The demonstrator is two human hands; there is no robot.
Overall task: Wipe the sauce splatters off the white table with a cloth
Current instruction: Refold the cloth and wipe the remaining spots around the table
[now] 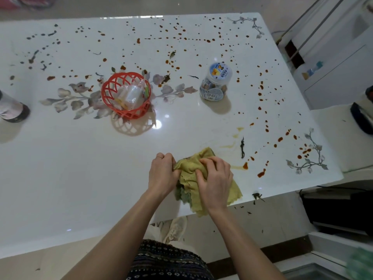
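- Head view: a white table [80, 168] with a grey leaf pattern fills most of the picture, and the person stands at its near edge.
- The cloth [187, 178] is yellow and crumpled. It lies on the table near the front right part, and its lower corner hangs over the table edge.
- The left hand [162, 174] has the fingers curled and pinches the left side of the cloth. A ring [159, 157] shows on one finger.
- The right hand [216, 178] lies on top of the cloth, with the fingers bent and gripping the folds. The two hands are close together, with only a bit of cloth between them.
- The sauce splatters [261, 174] are red-brown drops. Many are just to the right of the cloth, and many more are spread over the far and right parts of the table.
- Pale yellow smears [228, 146] are on the table just beyond the cloth, beside a dark green scrap [242, 147].
- A red basket [129, 114] with small plastic packets inside stands in the middle of the table.
- A clear jar [216, 82] with a light blue lid stands to the right of the basket, well apart from it.
- A dark bottle [12, 109] is at the left border, partly cut off.
- A light shoe [175, 229] shows on the floor below the table edge.
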